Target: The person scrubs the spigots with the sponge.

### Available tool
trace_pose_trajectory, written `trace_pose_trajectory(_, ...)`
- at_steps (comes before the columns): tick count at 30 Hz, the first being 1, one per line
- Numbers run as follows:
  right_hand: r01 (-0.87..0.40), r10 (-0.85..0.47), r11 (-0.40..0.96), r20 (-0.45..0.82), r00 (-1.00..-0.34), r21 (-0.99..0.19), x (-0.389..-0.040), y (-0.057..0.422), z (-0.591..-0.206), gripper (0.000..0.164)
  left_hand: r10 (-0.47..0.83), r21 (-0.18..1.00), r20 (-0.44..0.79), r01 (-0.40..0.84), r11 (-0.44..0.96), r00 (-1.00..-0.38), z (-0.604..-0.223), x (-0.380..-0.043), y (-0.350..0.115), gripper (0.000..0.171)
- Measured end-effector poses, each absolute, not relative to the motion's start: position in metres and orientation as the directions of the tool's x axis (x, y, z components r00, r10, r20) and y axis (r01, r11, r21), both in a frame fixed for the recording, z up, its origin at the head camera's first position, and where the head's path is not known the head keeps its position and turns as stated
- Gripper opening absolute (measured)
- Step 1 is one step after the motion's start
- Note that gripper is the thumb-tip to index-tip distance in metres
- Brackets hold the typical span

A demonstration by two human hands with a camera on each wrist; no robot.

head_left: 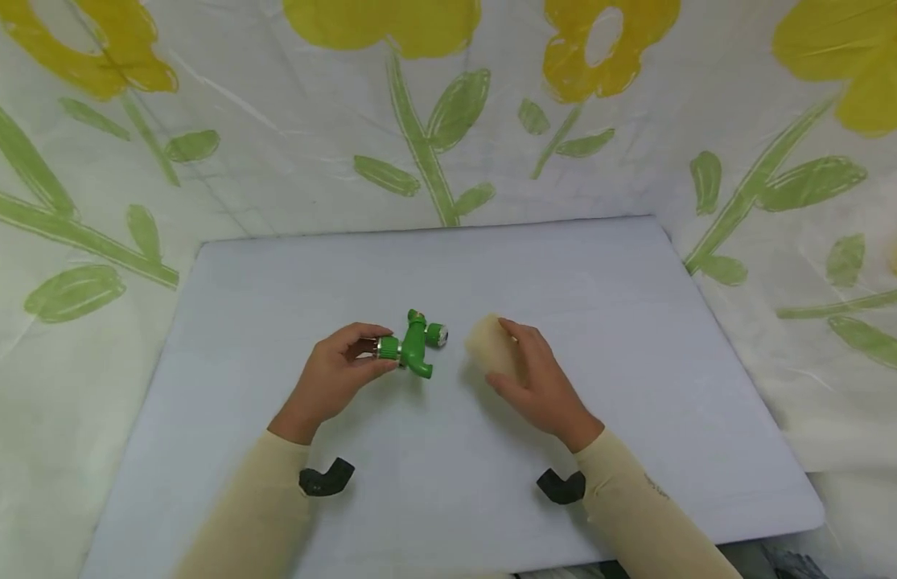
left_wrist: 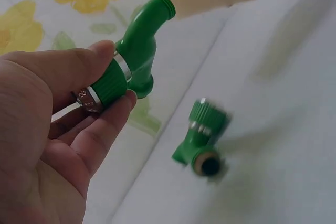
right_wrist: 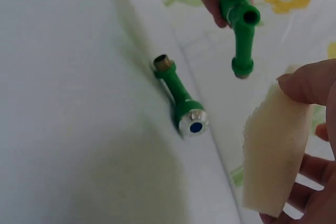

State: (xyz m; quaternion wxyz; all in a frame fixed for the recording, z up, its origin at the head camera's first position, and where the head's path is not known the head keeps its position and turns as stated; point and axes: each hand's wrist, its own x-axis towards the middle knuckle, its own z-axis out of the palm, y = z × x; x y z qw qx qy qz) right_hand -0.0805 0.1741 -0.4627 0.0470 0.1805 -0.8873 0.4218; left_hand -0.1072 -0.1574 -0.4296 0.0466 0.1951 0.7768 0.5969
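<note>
My left hand [head_left: 332, 371] pinches a green plastic tap [left_wrist: 140, 43] by its ribbed knob, between thumb and fingers, with the spout pointing away from the palm. A second green tap [right_wrist: 177, 88] lies on the white table; its silver-and-blue knob end and brown threaded inlet show in the right wrist view. From the head view the held tap partly hides it. To the right, a cream sponge [head_left: 489, 344] is gripped in my right hand [head_left: 532, 378], thumb on one face and fingers behind. The sponge is beside the taps, apart from them.
The white tabletop [head_left: 434, 482] has its back edge against a sheet [head_left: 274, 145] painted with yellow flowers and green leaves. Black curved pieces [head_left: 327, 478] stick out from both sleeves near the wrists. Dark items [head_left: 792, 561] show below the table's front right edge.
</note>
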Motion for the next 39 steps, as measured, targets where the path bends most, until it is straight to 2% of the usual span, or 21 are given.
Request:
trace_pose_trajectory(4, -0.428, -0.359, 0.526, 0.265, -0.895, -0.735, -0.077, 0.165, -0.45, 0.072, 0.379, 0.963, 0.164, 0.231, 0.138, -0.911, -0.418, -0.098, -0.133, 0.04)
trace_pose_trajectory(11, -0.505, -0.488, 0.455, 0.27, -0.83, -0.734, -0.067, 0.155, -0.43, 0.07, 0.418, 0.936, 0.195, 0.295, 0.191, -0.887, -0.414, -0.09, -0.117, 0.036)
trace_pose_trajectory(16, -0.566, -0.525, 0.459, 0.304, -0.795, -0.685, -0.066, 0.155, -0.424, 0.071, 0.445, 0.94, 0.246, 0.323, 0.106, -0.861, -0.412, -0.089, -0.113, 0.038)
trace_pose_trajectory(19, -0.568, -0.498, 0.5, 0.319, -0.806, -0.654, -0.071, 0.158, -0.425, 0.071, 0.455, 0.943, 0.254, 0.323, 0.08, -0.854, -0.41, -0.087, -0.111, 0.039)
trace_pose_trajectory(22, -0.522, -0.431, 0.571, 0.309, -0.848, -0.634, -0.076, 0.164, -0.431, 0.069, 0.48, 0.946, 0.258, 0.321, 0.053, -0.839, -0.409, -0.086, -0.107, 0.038)
trace_pose_trajectory(27, -0.448, -0.379, 0.603, 0.257, -0.889, -0.66, -0.077, 0.169, -0.436, 0.069, 0.483, 0.936, 0.264, 0.342, 0.079, -0.835, -0.409, -0.084, -0.103, 0.039)
trace_pose_trajectory(30, -0.46, -0.436, 0.568, 0.225, -0.871, -0.682, -0.072, 0.167, -0.433, 0.071, 0.457, 0.93, 0.25, 0.343, 0.132, -0.853, -0.41, -0.085, -0.105, 0.038)
trace_pose_trajectory(35, -0.555, -0.557, 0.504, 0.242, -0.795, -0.661, -0.061, 0.16, -0.423, 0.074, 0.445, 0.93, 0.232, 0.331, 0.158, -0.865, -0.408, -0.087, -0.109, 0.039)
trace_pose_trajectory(39, -0.586, -0.549, 0.526, 0.279, -0.788, -0.617, -0.064, 0.158, -0.42, 0.076, 0.452, 0.937, 0.24, 0.326, 0.123, -0.859, -0.408, -0.089, -0.11, 0.039)
